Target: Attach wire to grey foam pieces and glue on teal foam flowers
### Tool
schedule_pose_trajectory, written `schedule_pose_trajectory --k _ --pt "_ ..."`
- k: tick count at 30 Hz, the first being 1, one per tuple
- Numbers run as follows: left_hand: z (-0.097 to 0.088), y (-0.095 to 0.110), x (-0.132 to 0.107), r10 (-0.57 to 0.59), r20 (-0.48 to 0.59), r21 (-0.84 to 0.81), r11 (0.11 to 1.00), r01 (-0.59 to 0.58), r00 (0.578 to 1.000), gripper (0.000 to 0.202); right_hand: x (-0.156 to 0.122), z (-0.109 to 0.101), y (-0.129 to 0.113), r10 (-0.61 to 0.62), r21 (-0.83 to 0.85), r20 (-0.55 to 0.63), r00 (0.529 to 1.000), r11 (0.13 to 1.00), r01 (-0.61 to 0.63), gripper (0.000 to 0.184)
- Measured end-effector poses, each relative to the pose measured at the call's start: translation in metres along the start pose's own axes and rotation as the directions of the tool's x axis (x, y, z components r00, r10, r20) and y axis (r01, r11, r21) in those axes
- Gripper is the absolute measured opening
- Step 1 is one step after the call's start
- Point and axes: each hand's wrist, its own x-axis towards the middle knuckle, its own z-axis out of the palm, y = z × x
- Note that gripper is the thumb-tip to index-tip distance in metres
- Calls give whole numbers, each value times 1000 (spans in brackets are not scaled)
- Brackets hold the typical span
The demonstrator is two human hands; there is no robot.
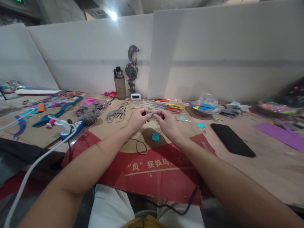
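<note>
My left hand [140,117] and my right hand [166,122] meet over the middle of the cardboard sheet [114,128]. Their fingertips pinch a small teal and grey piece [150,114] between them; its exact kind is mostly hidden by the fingers. Below the hands a teal cut-out shape [155,136] lies on the cardboard. A thin dark cord [142,153] curls beside it to the left; whether it joins the held piece I cannot tell. Scissors with yellow and orange handles [174,108] rest just beyond my right hand.
A blue power strip [72,129] with a white cable and a ball of grey yarn [89,117] lie left. A tall bottle [120,84] and a small white clock [135,97] stand by the white partition [95,57]. A black phone [231,139] and purple sheet [280,134] lie right.
</note>
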Motion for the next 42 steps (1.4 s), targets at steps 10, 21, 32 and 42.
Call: schedule_pose_trajectory --k 10,21,32,42 --pt "-1 5 -1 -4 10 36 999 4 1000 12 0 -2 1 -78 -105 -41 996 992 73 8" --pt "0 -1 0 59 33 68 996 -61 998 12 0 -1 0 -8 -123 -10 1000 992 7 13" --pt "0 -2 1 49 45 56 997 -51 998 15 3 -2 3 79 -40 28 996 996 -78 17" --pt "0 -11 3 4 56 32 999 -6 998 21 6 -4 11 54 -65 27 998 996 -52 20"
